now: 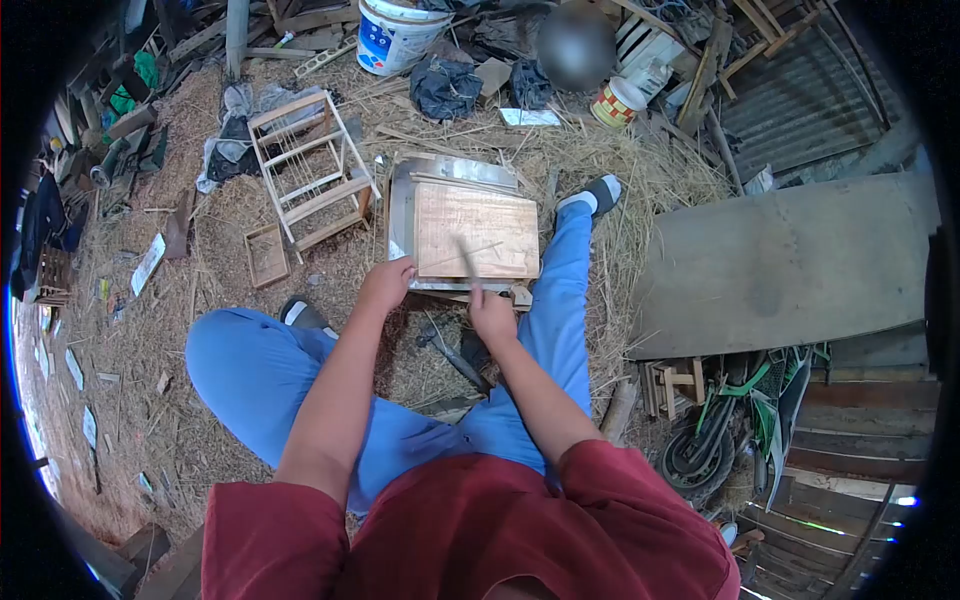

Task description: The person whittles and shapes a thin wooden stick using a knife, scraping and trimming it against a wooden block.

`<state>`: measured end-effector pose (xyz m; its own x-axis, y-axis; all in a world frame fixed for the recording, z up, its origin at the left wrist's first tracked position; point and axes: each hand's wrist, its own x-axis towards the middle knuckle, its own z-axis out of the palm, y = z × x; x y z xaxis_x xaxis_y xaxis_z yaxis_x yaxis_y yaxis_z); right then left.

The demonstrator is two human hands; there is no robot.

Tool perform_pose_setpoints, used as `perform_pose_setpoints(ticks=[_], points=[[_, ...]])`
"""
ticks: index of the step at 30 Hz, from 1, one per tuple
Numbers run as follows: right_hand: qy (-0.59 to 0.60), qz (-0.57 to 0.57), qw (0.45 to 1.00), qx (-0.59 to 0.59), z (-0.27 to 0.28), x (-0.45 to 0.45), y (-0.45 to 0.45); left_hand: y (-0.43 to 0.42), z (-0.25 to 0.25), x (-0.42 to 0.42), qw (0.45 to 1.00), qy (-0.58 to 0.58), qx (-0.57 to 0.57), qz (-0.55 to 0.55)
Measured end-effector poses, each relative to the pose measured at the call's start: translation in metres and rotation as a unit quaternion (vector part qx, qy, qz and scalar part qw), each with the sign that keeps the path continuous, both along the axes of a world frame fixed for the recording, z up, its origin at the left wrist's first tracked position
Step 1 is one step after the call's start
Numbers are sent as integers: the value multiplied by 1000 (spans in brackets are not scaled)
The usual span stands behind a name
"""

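Note:
A light wooden board (478,225) lies flat on a metal-edged sheet (402,195) between my legs. At the board's lower left corner is my left hand (388,284), its fingers closed on the edge there. My right hand (491,314) is closed round a thin, blade-like tool (468,260), which points up across the lower part of the board. The tool's exact kind is blurred. Below the board, a dark hammer-like tool (450,350) rests on the ground between my legs.
Up and left stand a wooden frame (318,170) and a small wooden tray (266,256). Buckets (395,40) and black bags (445,88) are beyond the board. At right are a large panel (785,265) and a green motorbike (735,425).

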<state>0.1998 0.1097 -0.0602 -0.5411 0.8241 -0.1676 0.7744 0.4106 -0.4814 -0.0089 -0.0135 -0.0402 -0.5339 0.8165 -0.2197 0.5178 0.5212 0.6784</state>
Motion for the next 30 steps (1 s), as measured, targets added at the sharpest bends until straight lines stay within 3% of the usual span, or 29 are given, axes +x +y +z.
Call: perform_pose_setpoints(ticks=[3,7,9,11,13,15,17,19,20,21,23,24,25,28,29,30], points=[[-57,62,996,11,10,-13,-7,1,-8,-3,1000,-6,24,1],[-41,19,999,-10,11,-25,-15,1,-5,1,1000,6,21,-4],[-105,77,991,-17,24,-21,-10,0,-2,0,1000,12,22,-7],[-28,-66,997,-40,13,-15,9,1,3,3,999,11,32,0],[-32,-66,997,-26,15,-15,-2,1,3,4,1000,12,23,0],[-107,99,989,-5,24,-13,-8,2,3,1,1000,17,14,1],[-106,34,994,-16,11,-10,5,3,0,2,1000,8,9,3],[-48,-113,991,-52,0,-12,9,4,-5,0,1000,12,11,0],[-15,-20,999,-35,-7,-11,4,3,-8,0,1000,16,10,-6],[-15,-21,999,-35,-3,-10,3,2,-6,-1,1000,15,10,-8],[-35,-40,998,-33,7,-4,6,3,-3,1,1000,-9,18,7],[-5,-144,989,-41,4,-3,18,4,-2,2,1000,-11,22,7],[-5,-141,989,-37,-1,-4,20,5,0,2,1000,4,11,-1],[-94,29,995,10,13,-6,1,3,-2,1,1000,7,-3,-7],[-95,28,995,11,6,-2,6,4,-3,1,1000,-5,-1,-1],[-52,-72,996,1,-9,3,16,6,-5,1,1000,-5,2,-1]])
